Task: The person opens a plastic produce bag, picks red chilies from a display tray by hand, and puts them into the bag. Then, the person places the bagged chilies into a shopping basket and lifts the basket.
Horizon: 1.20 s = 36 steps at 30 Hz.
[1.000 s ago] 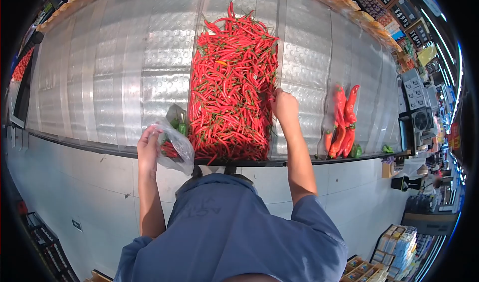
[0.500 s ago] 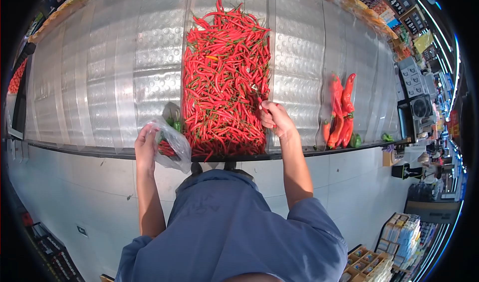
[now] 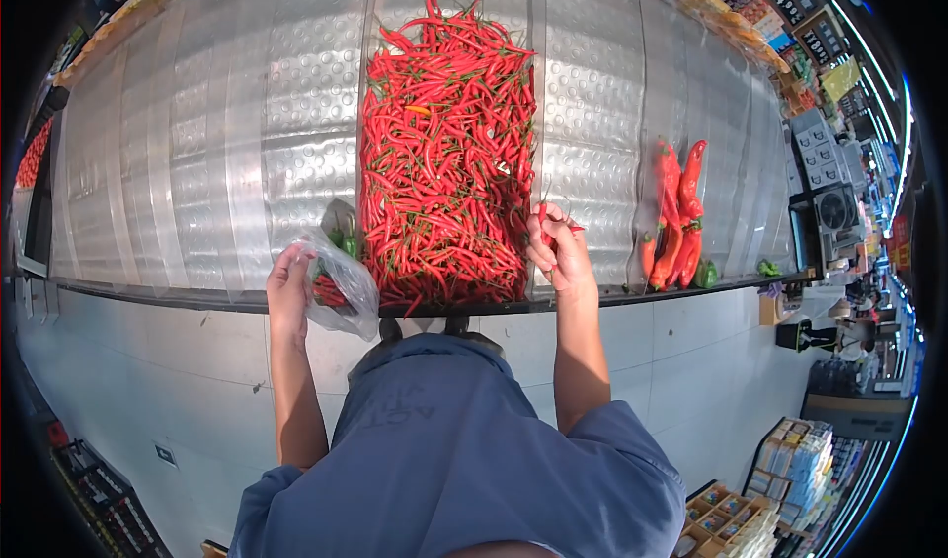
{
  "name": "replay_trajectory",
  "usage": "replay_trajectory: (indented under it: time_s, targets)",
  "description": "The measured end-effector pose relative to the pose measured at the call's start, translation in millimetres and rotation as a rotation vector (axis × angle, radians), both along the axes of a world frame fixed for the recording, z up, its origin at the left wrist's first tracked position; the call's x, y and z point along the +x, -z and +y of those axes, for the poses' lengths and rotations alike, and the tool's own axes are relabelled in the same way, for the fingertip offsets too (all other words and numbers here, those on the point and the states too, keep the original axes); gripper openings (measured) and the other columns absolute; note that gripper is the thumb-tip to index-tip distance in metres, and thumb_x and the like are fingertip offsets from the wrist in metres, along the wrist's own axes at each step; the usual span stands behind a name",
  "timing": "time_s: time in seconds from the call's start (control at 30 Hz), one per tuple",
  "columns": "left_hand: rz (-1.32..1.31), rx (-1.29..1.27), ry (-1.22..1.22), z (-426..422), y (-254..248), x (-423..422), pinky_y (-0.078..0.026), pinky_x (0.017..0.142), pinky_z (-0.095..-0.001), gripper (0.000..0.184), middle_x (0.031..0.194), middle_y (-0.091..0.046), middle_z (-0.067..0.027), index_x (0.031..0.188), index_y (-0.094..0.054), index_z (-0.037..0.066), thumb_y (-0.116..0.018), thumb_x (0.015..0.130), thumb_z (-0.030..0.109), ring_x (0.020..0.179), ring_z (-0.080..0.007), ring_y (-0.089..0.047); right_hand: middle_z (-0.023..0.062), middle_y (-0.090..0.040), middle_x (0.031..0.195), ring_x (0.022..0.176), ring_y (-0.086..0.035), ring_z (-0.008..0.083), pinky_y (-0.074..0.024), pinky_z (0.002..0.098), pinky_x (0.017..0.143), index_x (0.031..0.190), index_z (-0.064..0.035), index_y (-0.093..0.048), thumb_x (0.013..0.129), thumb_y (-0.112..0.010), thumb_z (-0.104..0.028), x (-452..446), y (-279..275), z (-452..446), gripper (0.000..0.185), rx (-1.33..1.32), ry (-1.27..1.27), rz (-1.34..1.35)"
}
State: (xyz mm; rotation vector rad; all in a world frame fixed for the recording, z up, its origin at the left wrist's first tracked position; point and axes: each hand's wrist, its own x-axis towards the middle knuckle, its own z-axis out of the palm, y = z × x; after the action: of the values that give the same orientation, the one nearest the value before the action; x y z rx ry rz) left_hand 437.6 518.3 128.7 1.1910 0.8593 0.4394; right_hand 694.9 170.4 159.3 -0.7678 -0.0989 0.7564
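My left hand (image 3: 288, 279) is closed on the rim of a clear plastic bag (image 3: 354, 286), which hangs at the counter's front edge with small red chilies inside. My right hand (image 3: 555, 247) pinches a few red chilies (image 3: 546, 224), their green stems pointing up, just right of the large pile of red chilies (image 3: 444, 163). A yellow-orange chili (image 3: 417, 110) lies in the pile's upper part. Behind the bag, green peppers (image 3: 348, 242) show partly.
Large red peppers (image 3: 679, 217) lie at the counter's right, with a green pepper (image 3: 706, 274) beside them. The silvery counter (image 3: 197, 163) has a dark front edge (image 3: 178, 298). Shelves, goods and price signs line the right side.
My right hand has drawn back from the pile's right edge toward me and turned up, with chilies now showing between its fingers. The view has shifted slightly; my left hand still holds the bag.
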Motion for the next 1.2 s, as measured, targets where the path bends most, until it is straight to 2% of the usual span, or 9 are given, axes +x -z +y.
replay_trajectory:
  time_s: [0.17, 0.43, 0.63, 0.73, 0.8, 0.83, 0.9, 1.03, 1.2]
  targets:
    - [0.014, -0.008, 0.009, -0.4, 1.7, 2.1, -0.03, 0.042, -0.0189, 0.029, 0.104, -0.069, -0.0018, 0.127, -0.058, 0.004, -0.056, 0.099, 0.011, 0.049, -0.0009, -0.039, 0.0018, -0.044, 0.069, 0.036, -0.026, 0.0069, -0.0248, 0.0235, 0.033, 0.13, -0.0015, -0.056, 0.094, -0.05, -0.009, -1.4, -12.6, -25.7, 0.037, -0.077, 0.028, -0.079]
    - [0.007, -0.005, 0.029, 2.0, 6.3, 6.1, -0.03, 0.042, -0.0184, 0.03, 0.102, -0.069, 0.0004, 0.127, -0.059, 0.005, -0.057, 0.099, 0.013, 0.049, -0.0006, -0.039, 0.0006, -0.042, 0.066, 0.038, -0.033, 0.0086, -0.0323, 0.0249, 0.036, 0.122, -0.0062, -0.055, 0.106, -0.044, -0.018, -0.3, -1.9, -35.5, 0.023, 0.025, 0.099, -0.104]
    - [0.016, -0.012, 0.034, 3.3, 5.2, 3.4, -0.029, 0.042, -0.0183, 0.029, 0.101, -0.069, 0.0017, 0.127, -0.059, 0.006, -0.058, 0.098, 0.013, 0.049, -0.0001, -0.039, 0.0021, -0.055, 0.07, 0.045, -0.043, 0.0119, -0.0443, 0.03, 0.047, 0.122, -0.007, -0.053, 0.103, -0.05, -0.01, 11.9, -0.8, -8.9, 0.019, -0.433, 0.184, -0.197]
    - [0.0, -0.01, 0.031, 2.8, 4.2, 3.5, -0.029, 0.042, -0.0183, 0.029, 0.101, -0.069, 0.0016, 0.126, -0.059, 0.006, -0.058, 0.098, 0.013, 0.049, 0.0, -0.039, 0.0049, -0.057, 0.065, 0.057, -0.058, 0.0158, -0.0519, 0.0327, 0.056, 0.115, -0.0043, -0.058, 0.1, -0.055, -0.009, 37.2, 4.0, 0.6, 0.016, -0.584, 0.028, -0.343]
    - [-0.006, -0.012, 0.032, 2.6, 4.5, 4.1, -0.029, 0.042, -0.0183, 0.029, 0.101, -0.069, 0.0015, 0.126, -0.059, 0.006, -0.057, 0.098, 0.013, 0.049, 0.0, -0.039, 0.0108, -0.064, 0.067, 0.064, -0.068, 0.0232, -0.0558, 0.039, 0.063, 0.102, -0.0008, -0.063, 0.096, -0.061, -0.014, 48.8, 7.5, 25.1, 0.014, -1.149, 0.193, -0.834]
    - [-0.011, -0.009, 0.029, 2.9, 4.2, 4.6, -0.029, 0.042, -0.0183, 0.028, 0.101, -0.069, 0.0014, 0.125, -0.06, 0.006, -0.057, 0.098, 0.013, 0.049, 0.0, -0.04, 0.0108, -0.064, 0.067, 0.064, -0.068, 0.0232, -0.0558, 0.039, 0.063, 0.102, -0.0008, -0.063, 0.096, -0.061, -0.014, 49.2, 4.1, 37.4, 0.014, -1.15, 0.196, -0.836]
    - [-0.013, -0.015, 0.023, 1.4, 0.4, 5.7, -0.03, 0.042, -0.0184, 0.028, 0.101, -0.069, 0.0015, 0.125, -0.06, 0.006, -0.057, 0.098, 0.013, 0.049, -0.0001, -0.04, 0.0171, -0.07, 0.075, 0.071, -0.072, 0.0302, -0.0574, 0.0423, 0.068, 0.09, -0.0001, -0.065, 0.092, -0.064, -0.018, 49.6, -3.0, 59.4, 0.018, -1.578, 0.292, -1.331]
    - [-0.011, -0.021, 0.021, 1.0, -8.3, 1.0, -0.03, 0.042, -0.0186, 0.026, 0.1, -0.069, 0.0018, 0.123, -0.06, 0.006, -0.056, 0.098, 0.012, 0.049, 0.0001, -0.04, 0.0189, -0.071, 0.079, 0.074, -0.072, 0.035, -0.0587, 0.0441, 0.067, 0.086, -0.0023, -0.065, 0.088, -0.064, -0.018, 61.6, 20.5, 82.5, 0.016, -1.891, 0.277, -1.413]
    - [-0.02, -0.032, 0.009, 1.6, -4.7, -5.1, -0.03, 0.042, -0.0186, 0.024, 0.101, -0.069, 0.0016, 0.122, -0.061, 0.007, -0.055, 0.099, 0.011, 0.049, 0.0001, -0.039, 0.0191, -0.072, 0.082, 0.077, -0.072, 0.0362, -0.0582, 0.0457, 0.07, 0.089, -0.0024, -0.066, 0.085, -0.067, -0.023, 70.4, 25.8, 94.1, 0.021, -1.892, 0.231, -1.361]
